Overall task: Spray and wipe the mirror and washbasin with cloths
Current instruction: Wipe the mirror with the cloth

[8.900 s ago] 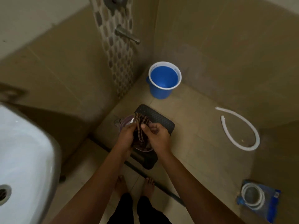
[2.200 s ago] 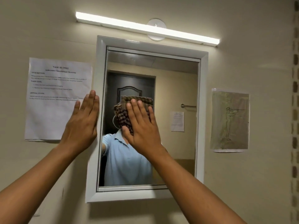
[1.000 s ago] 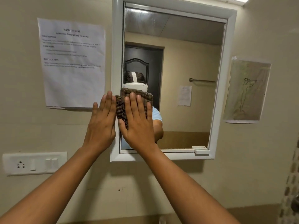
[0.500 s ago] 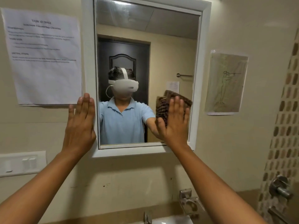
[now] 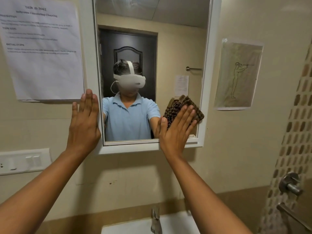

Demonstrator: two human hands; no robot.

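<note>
Far left, low on the wall: a white switch plate (image 5: pixel 22 160). Above it, a printed sheet (image 5: pixel 42 48) is taped to the wall, with its text too blurred to read.

The left hand (image 5: pixel 84 123) lies flat, fingers straight and together, palm on the wall and on the left side of the mirror's white frame (image 5: pixel 87 65). It holds nothing.

The mirror (image 5: pixel 168 39) hangs centre, its glass reflecting a dark door, a towel rail, and the person in a light blue shirt wearing a white headset.

Below the mirror, at the bottom edge of view: a metal tap (image 5: pixel 156 220) stands at the back of the white washbasin (image 5: pixel 177 223), of which only the rear rim shows.

The right hand (image 5: pixel 177 129) is open, with its fingers straight and spread a little, pressing a brown checked cloth (image 5: pixel 182 107) flat against the glass in the mirror's lower right corner. The cloth is folded, and its upper edge sticks out past the fingertips. The heel of the hand overlaps the bottom frame rail.

Right of the mirror: a paper with a line drawing of a standing figure (image 5: pixel 238 75) is stuck to the wall. Far right: a strip of mosaic tile (image 5: pixel 297 132) runs down the wall, with a chrome valve knob (image 5: pixel 290 183) on it.
</note>
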